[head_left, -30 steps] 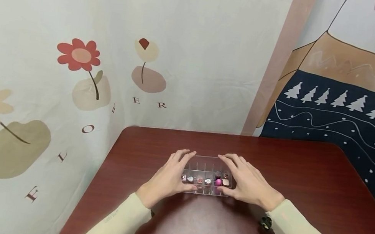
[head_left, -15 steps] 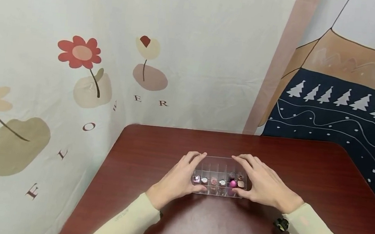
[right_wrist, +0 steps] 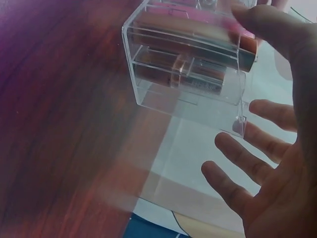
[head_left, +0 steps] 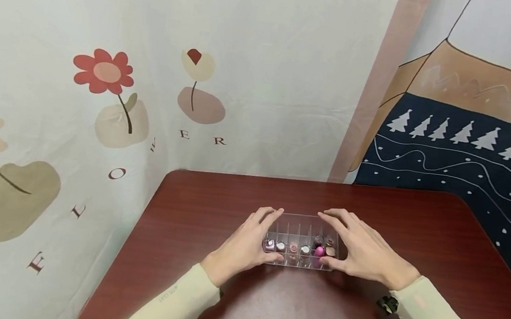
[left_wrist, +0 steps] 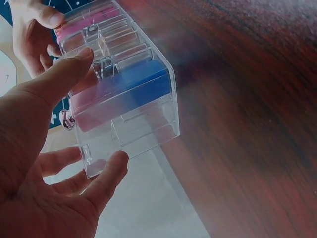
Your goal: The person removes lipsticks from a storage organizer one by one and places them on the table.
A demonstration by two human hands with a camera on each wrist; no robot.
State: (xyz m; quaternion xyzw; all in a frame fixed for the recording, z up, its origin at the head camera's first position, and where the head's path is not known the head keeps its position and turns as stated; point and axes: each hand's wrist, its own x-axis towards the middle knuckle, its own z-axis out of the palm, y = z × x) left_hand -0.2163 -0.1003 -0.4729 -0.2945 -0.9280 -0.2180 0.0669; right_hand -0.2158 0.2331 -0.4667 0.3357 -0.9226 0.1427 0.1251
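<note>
A clear plastic divided organizer (head_left: pixel 297 227) stands on the table, with small cosmetic tubes in its front compartments. My left hand (head_left: pixel 243 245) holds its left end, thumb at the front and fingers at the back. On the right end my right hand (head_left: pixel 365 253) has the same hold. In the left wrist view, a tube fading from pink to blue (left_wrist: pixel 148 79) lies behind the clear end wall. A bright pink tube (head_left: pixel 319 252) sits near the right end. The right wrist view shows a brown-ended tube (right_wrist: pixel 198 38) and a dark tube with a clear part (right_wrist: pixel 153 69).
The reddish-brown table (head_left: pixel 214 191) has rounded far corners. Behind it hangs a pale cloth (head_left: pixel 283 78) printed with flowers and letters. A dark blue cloth area with white trees (head_left: pixel 463 162) is at the right.
Both hands and the organizer between them have shifted a little to the right along the table, mostly in the first half second. The hold looks the same. The head view has turned slightly.
</note>
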